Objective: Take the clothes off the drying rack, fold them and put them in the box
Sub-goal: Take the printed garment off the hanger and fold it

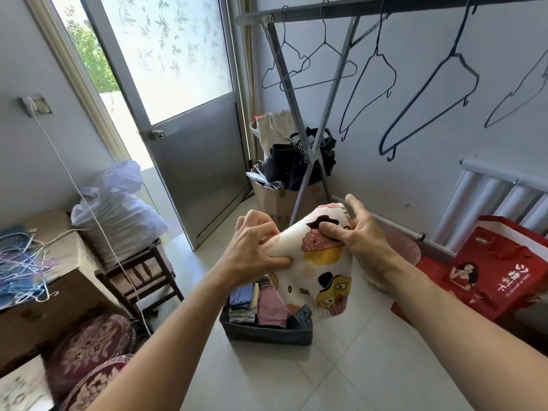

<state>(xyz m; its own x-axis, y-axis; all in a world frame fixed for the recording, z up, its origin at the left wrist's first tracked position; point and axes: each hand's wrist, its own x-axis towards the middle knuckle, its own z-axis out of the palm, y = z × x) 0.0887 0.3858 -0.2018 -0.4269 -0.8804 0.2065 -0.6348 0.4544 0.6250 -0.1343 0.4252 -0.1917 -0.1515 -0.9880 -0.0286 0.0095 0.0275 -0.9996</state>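
To the left of the grey fabric box (267,332), against the wall, you have a cardboard carton (38,310) with a tangle of wire hangers (20,262) on its top, then a dark wooden stool (139,274) carrying a stuffed white plastic bag (118,212). Directly above the box, your left hand (255,247) grips the left edge of the cartoon-print cloth (320,262), fingers curled into the fabric and thumb pressed beneath it. The cloth is white with cupcake and face prints; it is bunched between both hands, and its lower part hangs over the box's right side. Inside the box, folded blue, cream, pink and dark patterned pieces stand in rows. Your right hand (361,232) pinches the cloth's right edge, thumb on the pink cupcake print, fingers spread behind. Beyond the box, the drying rack (314,93) crosses its legs in the corner, and bare wire hangers hang from its top bar (385,7). To the right of the box, red gift bags (492,271) lean below a white radiator (501,197).
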